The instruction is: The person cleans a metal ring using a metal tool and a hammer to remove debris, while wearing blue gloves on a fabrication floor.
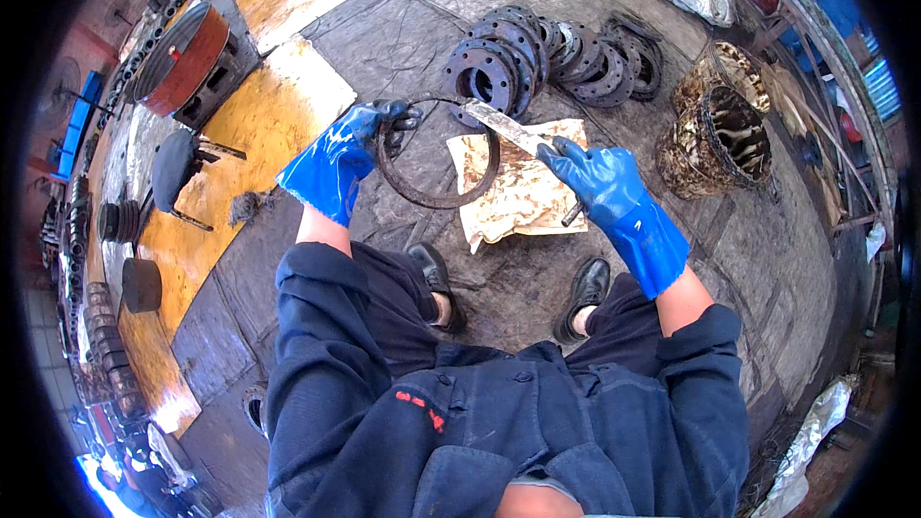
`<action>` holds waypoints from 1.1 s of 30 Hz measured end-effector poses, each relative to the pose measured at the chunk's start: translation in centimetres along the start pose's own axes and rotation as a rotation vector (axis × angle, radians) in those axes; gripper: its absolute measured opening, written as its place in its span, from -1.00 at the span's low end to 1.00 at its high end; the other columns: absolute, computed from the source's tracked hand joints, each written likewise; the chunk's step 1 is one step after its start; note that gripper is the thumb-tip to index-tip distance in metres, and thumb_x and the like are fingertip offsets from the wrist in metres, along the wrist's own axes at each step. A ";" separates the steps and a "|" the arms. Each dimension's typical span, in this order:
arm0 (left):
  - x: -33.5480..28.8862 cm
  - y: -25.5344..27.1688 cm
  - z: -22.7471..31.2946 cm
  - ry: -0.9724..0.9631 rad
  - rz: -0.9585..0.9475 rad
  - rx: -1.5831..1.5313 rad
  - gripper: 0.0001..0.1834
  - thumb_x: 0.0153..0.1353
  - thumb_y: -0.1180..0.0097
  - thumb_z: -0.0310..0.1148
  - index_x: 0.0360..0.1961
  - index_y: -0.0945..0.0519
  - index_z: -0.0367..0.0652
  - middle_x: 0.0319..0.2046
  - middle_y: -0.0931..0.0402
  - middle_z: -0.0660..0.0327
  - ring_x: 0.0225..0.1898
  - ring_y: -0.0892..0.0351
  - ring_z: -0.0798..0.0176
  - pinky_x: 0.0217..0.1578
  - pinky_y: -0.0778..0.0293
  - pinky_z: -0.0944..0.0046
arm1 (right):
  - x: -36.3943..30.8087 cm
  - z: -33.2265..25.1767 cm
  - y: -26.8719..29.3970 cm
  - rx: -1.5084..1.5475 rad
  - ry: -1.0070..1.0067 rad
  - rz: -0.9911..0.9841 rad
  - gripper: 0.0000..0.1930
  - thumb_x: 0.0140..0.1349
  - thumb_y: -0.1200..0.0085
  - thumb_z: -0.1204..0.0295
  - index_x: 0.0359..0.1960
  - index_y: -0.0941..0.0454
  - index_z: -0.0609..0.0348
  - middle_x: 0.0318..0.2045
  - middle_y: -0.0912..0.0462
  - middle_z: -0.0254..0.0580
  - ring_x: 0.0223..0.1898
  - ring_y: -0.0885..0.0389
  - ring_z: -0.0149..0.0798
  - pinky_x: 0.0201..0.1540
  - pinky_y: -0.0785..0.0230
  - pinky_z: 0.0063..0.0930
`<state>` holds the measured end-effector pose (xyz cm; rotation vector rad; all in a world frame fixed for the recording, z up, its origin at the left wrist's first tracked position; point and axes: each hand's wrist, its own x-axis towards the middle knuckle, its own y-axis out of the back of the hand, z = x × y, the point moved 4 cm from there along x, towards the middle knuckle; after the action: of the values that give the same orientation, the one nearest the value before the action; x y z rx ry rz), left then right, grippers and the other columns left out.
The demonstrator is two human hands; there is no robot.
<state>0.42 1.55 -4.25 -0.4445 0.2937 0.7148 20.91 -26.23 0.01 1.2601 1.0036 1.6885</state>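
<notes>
I have my blue-gloved left hand [384, 122] on the upper left of a large dark ring [436, 202], its dirty fingers bent close together and pinching the rim. The ring is thin and wide, tilted, with its right part overlapping the left edge of a stained yellowish cloth [523, 216] and its left part out over the floor [413, 230]. I cannot tell whether its lower rim touches the cloth or hangs just above it.

My blue-gloved right hand [597, 180] is over the cloth's right edge, fingers wrapped around a flat-bladed tool [508, 128]. The pale blade points up and leftward, crossing the upper right of the ring; I cannot make out whether it presses on the rim.

Beyond the cloth's upper edge I see dark flanges [459, 65] with bolt holes, leaning on one another in a row, and more of them lying overlapped beyond its upper right corner. Well off to the right of the cloth stands a grimy mottled container [693, 149]. Nearer me, two black shoes [587, 286] stand below the cloth's lower corners. Toward the floor's left side I have a low stool [174, 171] and a rust-red drum [192, 65].
</notes>
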 end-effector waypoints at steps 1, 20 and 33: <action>0.0 0.0 0.0 -0.007 -0.011 0.024 -0.69 0.27 -0.06 -0.30 -0.08 -0.55 -0.32 -0.22 -0.63 0.13 -0.40 -0.55 0.42 -0.55 -0.37 0.47 | 0.1 -0.1 0.2 -0.001 0.008 0.002 -0.48 0.09 0.02 0.47 0.17 -0.40 -0.06 -0.06 -0.60 -0.04 -0.54 -0.63 -0.26 -0.58 -0.43 -0.36; 6.3 -2.9 -2.9 -0.332 0.058 -0.045 -0.78 0.26 -0.06 -0.44 -0.13 -0.50 -0.35 -0.32 -0.60 -0.01 -0.38 -0.66 0.03 -0.38 -0.65 0.06 | 2.2 -3.3 -1.4 1.118 -0.514 0.149 -0.67 0.29 0.04 0.54 0.08 -0.52 0.09 -0.53 -0.46 -0.47 -0.58 -0.35 -0.54 -0.52 -0.20 -0.67; 6.0 -6.1 -2.6 -0.373 0.035 -0.111 -0.83 0.24 -0.03 -0.50 -0.16 -0.46 -0.34 -0.38 -0.60 -0.04 -0.45 -0.65 -0.03 -0.41 -0.64 0.04 | 4.3 -4.4 -0.9 0.467 -0.589 0.185 -0.38 0.01 -0.13 0.62 0.18 -0.39 -0.11 -0.10 -0.61 -0.16 -0.32 -0.66 -0.15 -0.30 -0.55 -0.35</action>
<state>8.70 -0.43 -7.20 -0.4027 -0.0896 0.8343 15.95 -22.57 -0.15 2.0554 0.9531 1.1096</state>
